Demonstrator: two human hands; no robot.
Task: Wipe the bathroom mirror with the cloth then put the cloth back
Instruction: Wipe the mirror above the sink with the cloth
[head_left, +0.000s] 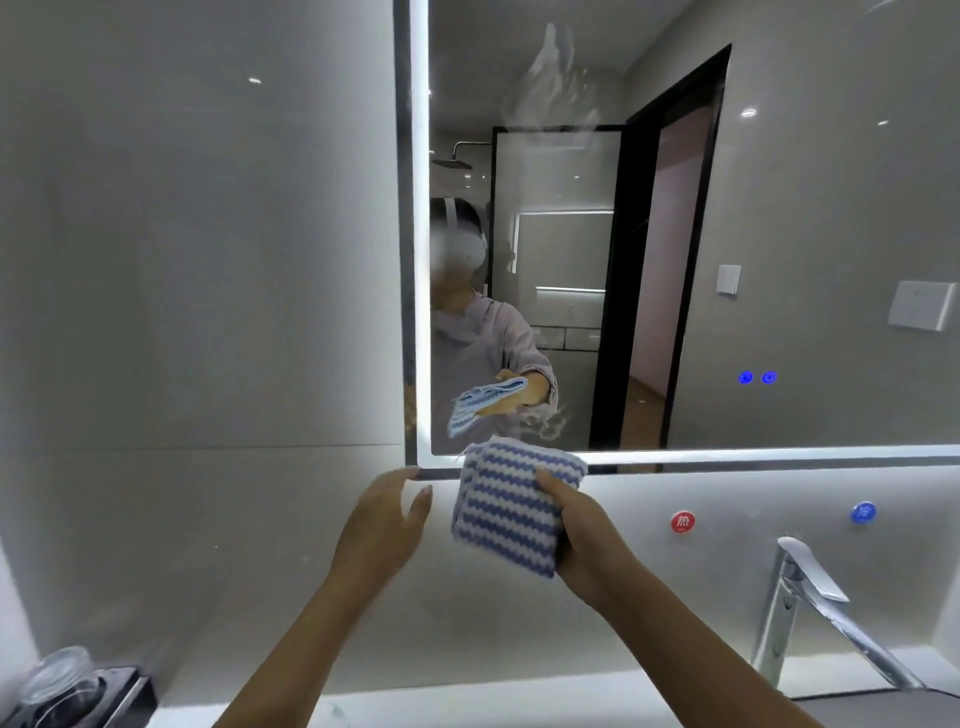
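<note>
Head view, centre of frame: the right hand grips the folded blue-and-white striped cloth by its right edge, just below the lower left corner of the lit-edged bathroom mirror, probably squaring it for a wipe. The cloth's long axis stands upright, top edge toward the glass. The left hand, fingers relaxed, hovers beside the cloth without touching it.

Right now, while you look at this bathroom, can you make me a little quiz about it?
1. True or false: the right hand holds the cloth.
2. The cloth's stripes are: A red and white, B blue and white, C green and yellow?
3. Fill in: white smears show on the ____.
Key: 1 true; 2 B; 3 mirror.
</note>
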